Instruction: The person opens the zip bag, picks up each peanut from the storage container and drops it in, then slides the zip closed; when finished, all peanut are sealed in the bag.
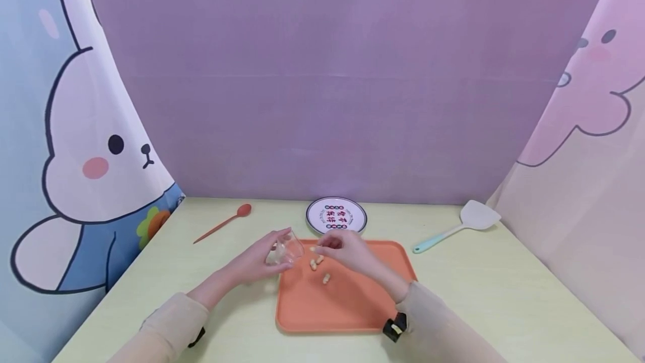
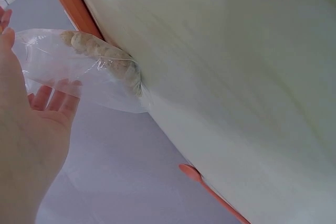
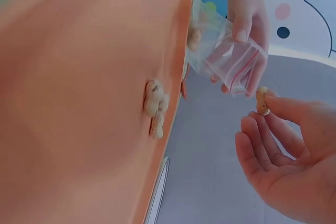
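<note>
My left hand (image 1: 262, 259) holds a clear zip bag (image 2: 47, 61) beside the left edge of an orange tray (image 1: 347, 315). Several unshelled peanuts (image 2: 94, 48) lie at the bottom of the bag, whose mouth faces the right hand. Over the tray's far left part, my right hand (image 1: 350, 250) pinches a single peanut (image 3: 262, 101) between thumb and fingertip, just apart from the bag's mouth. A few loose peanuts (image 3: 153, 98) rest on the tray below; one peanut (image 1: 326, 278) lies a bit nearer to me than the others.
Behind the tray sits a white plate (image 1: 336, 215) with a dark rim and printed characters. A red spoon (image 1: 244, 210) lies at the back left of the table. To the right is a white spatula (image 1: 478, 215) with a mint handle. A purple cloth (image 1: 332, 83) hangs behind.
</note>
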Motion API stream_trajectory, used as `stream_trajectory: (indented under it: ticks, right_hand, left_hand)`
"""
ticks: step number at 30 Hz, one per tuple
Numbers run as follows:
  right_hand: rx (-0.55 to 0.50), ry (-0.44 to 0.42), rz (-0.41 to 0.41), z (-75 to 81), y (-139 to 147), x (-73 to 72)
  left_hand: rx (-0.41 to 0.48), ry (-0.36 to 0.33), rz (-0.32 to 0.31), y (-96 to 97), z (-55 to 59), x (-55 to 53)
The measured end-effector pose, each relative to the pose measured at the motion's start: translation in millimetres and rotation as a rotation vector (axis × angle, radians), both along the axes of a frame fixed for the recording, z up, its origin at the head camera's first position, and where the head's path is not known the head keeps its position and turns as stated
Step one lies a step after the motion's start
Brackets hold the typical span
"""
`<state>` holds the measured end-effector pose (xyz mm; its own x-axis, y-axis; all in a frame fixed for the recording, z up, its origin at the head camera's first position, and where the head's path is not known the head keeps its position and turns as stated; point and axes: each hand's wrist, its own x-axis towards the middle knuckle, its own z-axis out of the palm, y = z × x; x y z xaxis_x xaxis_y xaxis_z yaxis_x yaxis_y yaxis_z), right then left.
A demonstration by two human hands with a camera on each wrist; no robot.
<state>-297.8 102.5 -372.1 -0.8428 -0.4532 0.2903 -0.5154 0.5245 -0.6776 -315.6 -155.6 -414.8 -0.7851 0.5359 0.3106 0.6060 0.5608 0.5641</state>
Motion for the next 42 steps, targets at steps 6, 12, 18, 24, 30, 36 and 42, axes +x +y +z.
stream_trajectory:
  ticks: [6, 12, 18, 24, 30, 36, 42]
  right_hand:
    - [-0.032, 0.002, 0.026, -2.9, -18, -5.4]
    - [-0.085, -0.010, 0.036, -7.6, -32, -11.3]
    - [-0.074, -0.017, 0.039, -10.9, -38, -13.0]
    - [-0.076, 0.009, 0.055, -10.4, -41, -13.4]
    - [-0.065, 0.004, 0.037, -10.9, -39, -15.8]
    - [-0.063, 0.050, -0.009, -8.1, -31, -21.0]
    - [-0.070, 0.089, -0.020, -10.9, -22, -30.8]
  left_hand:
    - [-0.011, 0.010, 0.002, -0.7, -2.5, -0.2]
    - [0.003, 0.020, -0.007, 0.5, -3.1, -0.1]
    - [0.011, 0.031, -0.017, 2.3, -3.7, -0.8]
    - [0.004, 0.032, -0.019, 2.1, -1.2, -0.6]
    - [0.001, 0.030, -0.006, 1.5, -1.5, -0.7]
    - [0.001, 0.036, 0.004, 0.8, -1.7, -1.3]
    - [0.010, 0.043, 0.003, 0.3, -1.2, -1.2]
